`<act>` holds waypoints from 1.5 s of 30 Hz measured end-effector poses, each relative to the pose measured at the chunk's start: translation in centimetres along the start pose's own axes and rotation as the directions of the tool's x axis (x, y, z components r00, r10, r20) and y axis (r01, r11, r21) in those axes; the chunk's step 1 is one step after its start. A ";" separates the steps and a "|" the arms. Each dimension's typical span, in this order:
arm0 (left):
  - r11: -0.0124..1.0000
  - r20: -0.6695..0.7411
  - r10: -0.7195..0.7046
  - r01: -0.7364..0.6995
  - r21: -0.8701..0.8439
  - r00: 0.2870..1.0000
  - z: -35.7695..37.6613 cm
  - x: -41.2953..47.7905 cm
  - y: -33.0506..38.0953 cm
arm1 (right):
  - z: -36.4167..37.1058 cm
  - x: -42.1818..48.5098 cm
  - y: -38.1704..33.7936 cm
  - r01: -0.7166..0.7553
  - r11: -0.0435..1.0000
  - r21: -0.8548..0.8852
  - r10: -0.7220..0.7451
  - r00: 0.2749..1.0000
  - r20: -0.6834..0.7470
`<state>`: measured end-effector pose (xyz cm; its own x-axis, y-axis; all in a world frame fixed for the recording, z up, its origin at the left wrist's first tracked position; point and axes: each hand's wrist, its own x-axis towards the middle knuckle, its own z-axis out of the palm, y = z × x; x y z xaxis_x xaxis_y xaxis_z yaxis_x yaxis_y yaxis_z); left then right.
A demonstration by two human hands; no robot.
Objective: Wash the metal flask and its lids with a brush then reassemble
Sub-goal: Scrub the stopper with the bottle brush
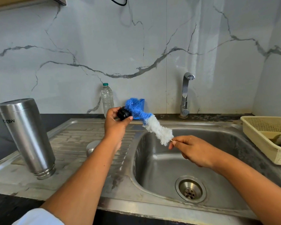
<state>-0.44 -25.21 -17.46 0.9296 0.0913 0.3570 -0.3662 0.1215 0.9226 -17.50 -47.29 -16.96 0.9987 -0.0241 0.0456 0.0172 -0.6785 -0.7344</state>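
Both forearms reach forward over the sink (152, 161). Right hand (192, 151), low over the basin, pinches the brush (159, 129) by its thin handle. Metal cap (91, 146) sits just left of the left forearm; flask (28, 137) stands upside down farther left. Left hand (115, 125), raised, grips black lid (123, 113) with thumb and fingertips, blue bristles against it.

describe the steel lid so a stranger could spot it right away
Find the drainboard left of the basin. Between the upturned flask and the left forearm lies the small round steel lid. Unlike the black lid in the left hand, it is shiny and in no hand.
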 end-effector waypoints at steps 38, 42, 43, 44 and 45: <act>0.983 0.047 -0.102 0.108 -0.147 0.994 0.2 0.5 0.0 | 0.0 0.1 -0.3 -0.221 0.802 0.555 0.162 0.975 0.155; 0.898 0.103 -0.168 0.196 -0.393 0.980 0.4 0.6 0.3 | 0.3 0.2 -0.4 -0.216 0.812 0.542 0.163 0.976 0.145; 0.880 0.116 -0.177 0.210 -0.427 0.977 0.5 0.6 0.3 | 0.2 0.2 -0.5 -0.213 0.817 0.536 0.162 0.977 0.142; 0.869 0.131 -0.177 0.218 -0.445 0.975 0.6 0.6 0.2 | 0.1 0.1 -0.5 -0.209 0.819 0.534 0.158 0.977 0.141; 0.868 0.148 -0.175 0.224 -0.444 0.973 0.6 0.6 0.0 | -0.1 0.0 -0.5 -0.204 0.818 0.538 0.152 0.978 0.140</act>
<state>0.17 -25.77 -17.13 0.9749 -0.0791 0.2079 -0.1280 0.5649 0.8152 -17.47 -46.96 -16.52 0.9865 -0.0236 -0.1617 -0.1635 -0.1554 -0.9742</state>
